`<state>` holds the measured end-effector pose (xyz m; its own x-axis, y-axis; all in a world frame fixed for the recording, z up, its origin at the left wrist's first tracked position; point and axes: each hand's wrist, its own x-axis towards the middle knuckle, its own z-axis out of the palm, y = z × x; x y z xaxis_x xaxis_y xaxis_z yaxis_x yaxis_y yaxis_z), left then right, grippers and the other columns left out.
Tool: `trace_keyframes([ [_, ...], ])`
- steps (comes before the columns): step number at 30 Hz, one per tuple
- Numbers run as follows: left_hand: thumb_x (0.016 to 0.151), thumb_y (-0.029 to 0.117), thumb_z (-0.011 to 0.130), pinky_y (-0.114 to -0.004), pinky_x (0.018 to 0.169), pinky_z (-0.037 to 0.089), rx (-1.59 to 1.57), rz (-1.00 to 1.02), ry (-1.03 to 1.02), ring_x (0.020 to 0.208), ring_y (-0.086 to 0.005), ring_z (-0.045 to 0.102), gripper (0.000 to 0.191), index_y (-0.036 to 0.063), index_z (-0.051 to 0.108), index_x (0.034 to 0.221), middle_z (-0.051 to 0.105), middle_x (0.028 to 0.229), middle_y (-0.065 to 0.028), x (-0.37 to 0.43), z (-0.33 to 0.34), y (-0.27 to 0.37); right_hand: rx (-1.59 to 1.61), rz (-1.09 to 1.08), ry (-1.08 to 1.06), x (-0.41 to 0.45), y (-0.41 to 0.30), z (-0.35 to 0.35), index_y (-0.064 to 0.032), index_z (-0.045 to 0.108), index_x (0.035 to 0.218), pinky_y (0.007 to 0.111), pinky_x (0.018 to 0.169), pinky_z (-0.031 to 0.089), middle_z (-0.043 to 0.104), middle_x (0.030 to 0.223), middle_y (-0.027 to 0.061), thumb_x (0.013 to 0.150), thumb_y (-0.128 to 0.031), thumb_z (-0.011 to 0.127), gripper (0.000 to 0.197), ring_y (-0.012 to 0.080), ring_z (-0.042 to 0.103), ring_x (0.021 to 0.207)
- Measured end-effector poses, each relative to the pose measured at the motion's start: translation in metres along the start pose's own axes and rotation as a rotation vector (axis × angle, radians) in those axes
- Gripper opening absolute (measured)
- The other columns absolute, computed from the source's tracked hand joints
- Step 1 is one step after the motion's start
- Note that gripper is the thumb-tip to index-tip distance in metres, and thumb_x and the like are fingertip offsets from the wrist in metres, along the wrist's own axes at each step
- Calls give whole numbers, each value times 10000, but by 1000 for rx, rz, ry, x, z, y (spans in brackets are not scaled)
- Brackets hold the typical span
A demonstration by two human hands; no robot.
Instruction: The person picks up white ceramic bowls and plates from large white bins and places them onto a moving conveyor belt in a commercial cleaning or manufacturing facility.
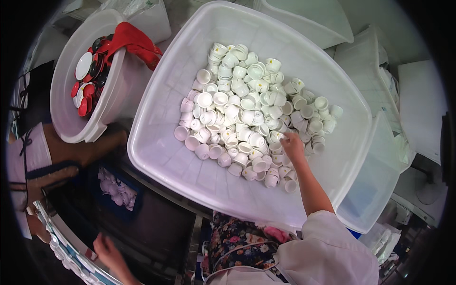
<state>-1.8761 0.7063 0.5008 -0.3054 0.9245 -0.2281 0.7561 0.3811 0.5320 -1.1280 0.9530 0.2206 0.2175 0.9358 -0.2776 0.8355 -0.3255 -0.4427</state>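
Note:
My right hand (294, 146) is inside a large white plastic tub (171, 171). Its fingertips are closed at the edge of a small white cup (276, 136) near the right side of the pile. Many similar white cups (231, 110), some with a small yellow mark, lie heaped and partly nested in the tub. Low at the left, my left hand (108, 254) is blurred, with its fingers apart and no object visible in them. It is over the edge of a dark surface (156, 228), close to a pale rail (67, 228).
A white tub (128, 82) holds red, black and white dishes; a red cloth (131, 41) hangs over its rim. A blue crate (137, 203) contains white pieces. Another person's arm (89, 146) reaches below that tub. Translucent bins (370, 174) stand at right.

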Motion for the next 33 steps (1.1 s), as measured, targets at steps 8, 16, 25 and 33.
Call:
trace_keyframes([
  [8,953,51,817,-522,1006,572,298,477,-169,1190,-434,680,454,2,727,1395,731,1281,-200,279,329,240,-474,125,-39,202,-29,74,-171,563,1638,826,1118,453,450,1724,149,820,-376,947,926,424,465,1573],
  [16,954,144,775,-517,964,532,855,382,-326,1143,-367,682,424,251,807,1363,721,1199,-183,422,518,192,-387,-89,170,201,-39,77,-163,647,1499,669,1089,498,591,1551,133,822,-199,841,705,381,574,1446],
  [25,928,55,773,-464,805,630,226,179,-325,872,-343,799,244,162,855,1133,793,957,-181,362,440,221,942,250,-79,158,-57,89,-70,763,1405,413,1059,589,784,1324,83,958,-50,786,449,281,756,1207],
  [33,873,37,790,-508,792,603,-422,4,-407,889,-406,753,296,170,786,1137,787,949,-137,189,346,364,2043,719,-111,356,55,166,-94,757,1426,685,1154,556,807,1421,76,1129,-473,601,506,357,765,1259],
])
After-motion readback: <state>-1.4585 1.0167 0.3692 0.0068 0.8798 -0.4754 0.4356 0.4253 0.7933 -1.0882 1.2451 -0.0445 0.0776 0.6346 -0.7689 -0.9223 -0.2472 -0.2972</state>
